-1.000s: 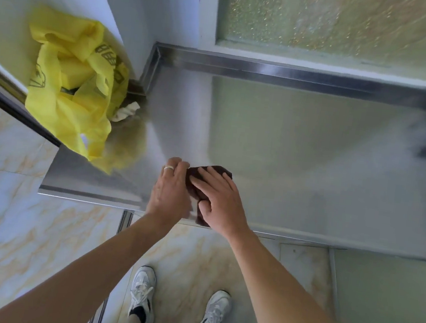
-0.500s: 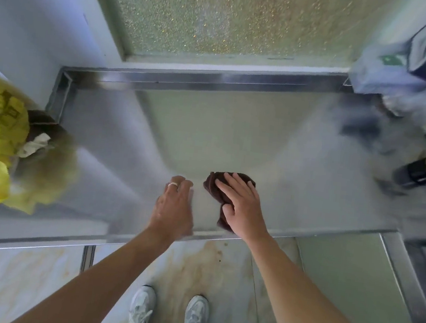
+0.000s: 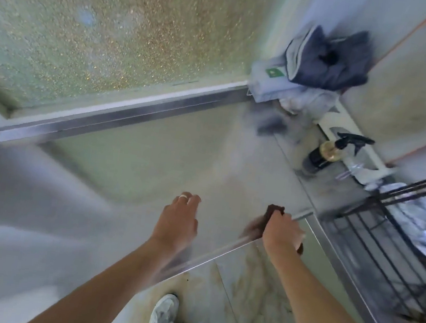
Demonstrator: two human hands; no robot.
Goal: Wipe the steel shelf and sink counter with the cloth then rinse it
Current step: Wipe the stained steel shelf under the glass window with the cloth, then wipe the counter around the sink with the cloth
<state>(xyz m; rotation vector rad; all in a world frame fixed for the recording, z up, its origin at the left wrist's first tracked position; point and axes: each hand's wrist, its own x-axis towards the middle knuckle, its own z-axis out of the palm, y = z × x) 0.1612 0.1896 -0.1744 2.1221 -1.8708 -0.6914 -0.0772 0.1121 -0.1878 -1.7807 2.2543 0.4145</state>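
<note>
White sneakers nearest, on marbled floor tile. Above them, steel shelf, front edge running diagonally. Right hand at that edge near the shelf's right corner, fingers curled round dark brown cloth. Left hand well apart from it, over the shelf, ringed fingers loosely extended, holding nothing. Farther right, black wire rack; beyond, spray bottle, folded dark garment, frosted window.

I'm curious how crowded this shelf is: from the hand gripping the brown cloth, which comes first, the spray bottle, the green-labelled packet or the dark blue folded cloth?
From the right hand:
1. Spray bottle, beyond it, to the right.
2. Green-labelled packet, far corner.
3. Dark blue folded cloth, atop that packet, farthest.
</note>
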